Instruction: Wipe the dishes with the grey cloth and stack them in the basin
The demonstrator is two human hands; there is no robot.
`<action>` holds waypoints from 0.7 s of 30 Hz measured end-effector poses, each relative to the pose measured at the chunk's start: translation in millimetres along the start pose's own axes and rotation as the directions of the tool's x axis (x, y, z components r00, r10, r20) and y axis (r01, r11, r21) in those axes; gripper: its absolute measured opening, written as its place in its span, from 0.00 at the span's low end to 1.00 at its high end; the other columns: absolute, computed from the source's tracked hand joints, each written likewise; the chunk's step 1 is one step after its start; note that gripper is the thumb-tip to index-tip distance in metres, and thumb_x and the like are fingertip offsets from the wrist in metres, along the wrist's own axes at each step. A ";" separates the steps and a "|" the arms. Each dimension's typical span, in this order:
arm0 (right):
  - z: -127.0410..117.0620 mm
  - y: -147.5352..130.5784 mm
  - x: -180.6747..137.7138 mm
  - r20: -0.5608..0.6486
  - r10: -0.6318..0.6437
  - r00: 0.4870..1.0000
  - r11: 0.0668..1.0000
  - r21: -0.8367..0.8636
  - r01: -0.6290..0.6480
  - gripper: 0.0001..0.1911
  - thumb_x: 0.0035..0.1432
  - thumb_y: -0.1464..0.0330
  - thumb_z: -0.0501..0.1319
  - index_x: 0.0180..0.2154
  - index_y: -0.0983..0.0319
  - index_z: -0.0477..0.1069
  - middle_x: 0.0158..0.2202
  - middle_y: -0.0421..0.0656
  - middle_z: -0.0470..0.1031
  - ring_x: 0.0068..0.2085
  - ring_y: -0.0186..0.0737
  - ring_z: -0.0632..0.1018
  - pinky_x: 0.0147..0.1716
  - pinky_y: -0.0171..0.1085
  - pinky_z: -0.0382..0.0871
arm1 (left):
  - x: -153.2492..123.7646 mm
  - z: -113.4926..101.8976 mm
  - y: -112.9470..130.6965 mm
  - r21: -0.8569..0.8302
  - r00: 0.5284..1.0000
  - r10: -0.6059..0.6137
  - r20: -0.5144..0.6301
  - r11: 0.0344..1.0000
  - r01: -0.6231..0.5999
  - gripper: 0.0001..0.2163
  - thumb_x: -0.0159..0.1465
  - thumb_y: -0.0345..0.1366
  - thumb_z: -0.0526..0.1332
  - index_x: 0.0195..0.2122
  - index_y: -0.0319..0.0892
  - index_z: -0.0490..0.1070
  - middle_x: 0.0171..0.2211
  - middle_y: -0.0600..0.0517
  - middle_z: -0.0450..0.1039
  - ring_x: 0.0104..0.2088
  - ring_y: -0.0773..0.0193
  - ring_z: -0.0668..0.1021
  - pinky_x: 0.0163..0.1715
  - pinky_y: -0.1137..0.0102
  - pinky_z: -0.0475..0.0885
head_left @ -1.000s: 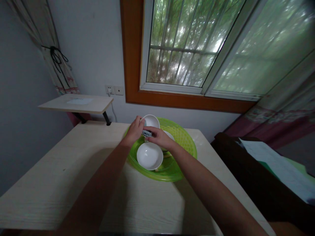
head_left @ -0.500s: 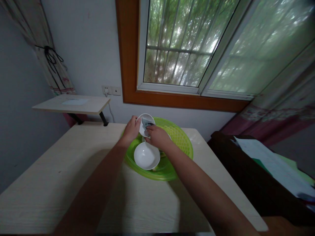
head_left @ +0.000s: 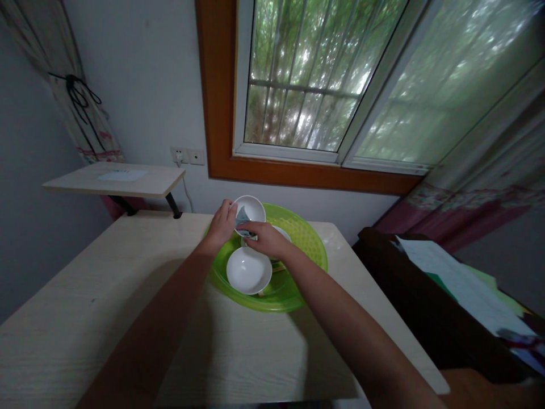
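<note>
Left hand (head_left: 221,224): grip closed on the rim of a small white bowl (head_left: 252,208), thumb over the near edge, bowl lifted and tipped toward the camera.

Right hand (head_left: 263,240): fingers pressed together, pinching a grey-blue cloth (head_left: 242,218) just ahead of the knuckles.

Change over the last second: the cloth sat at the bowl's lower lip, between the two grips. Half a second ago it was up inside the bowl. Now it lies against the inner wall on the side nearest the left grip, and the right hand has dropped slightly below the rim. The bowl stays in the left grip throughout and only its tilt shifts. This reads as a wiping stroke working round the inside.

Directly below the right grip, a second bowl (head_left: 249,271) rests upright in the green basin (head_left: 309,241), unmoved. The basin sits on the desk (head_left: 106,307), under both grips.
</note>
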State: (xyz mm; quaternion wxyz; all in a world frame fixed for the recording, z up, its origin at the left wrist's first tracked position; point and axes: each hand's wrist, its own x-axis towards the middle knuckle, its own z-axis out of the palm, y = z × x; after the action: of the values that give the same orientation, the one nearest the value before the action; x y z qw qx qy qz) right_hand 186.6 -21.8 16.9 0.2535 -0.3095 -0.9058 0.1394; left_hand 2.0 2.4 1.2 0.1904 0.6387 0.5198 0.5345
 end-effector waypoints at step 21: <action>-3.4 -1.1 2.1 0.033 -0.058 0.998 0.868 -0.492 0.067 0.12 0.67 0.71 0.59 0.49 0.60 0.76 0.46 0.48 0.77 0.48 0.45 0.74 0.47 0.40 0.67 | 6.0 -3.6 -4.6 -0.457 0.950 -0.218 0.226 0.837 0.301 0.19 0.56 0.37 0.57 0.50 0.45 0.65 0.36 0.53 0.71 0.32 0.63 0.73 0.29 0.71 0.68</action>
State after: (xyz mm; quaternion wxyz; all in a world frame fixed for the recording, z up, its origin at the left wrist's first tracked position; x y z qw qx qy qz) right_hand 186.5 -21.0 21.0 0.1629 -0.3331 -0.9231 -0.1016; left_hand -3.9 8.3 1.7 0.4574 0.5357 0.4333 0.5622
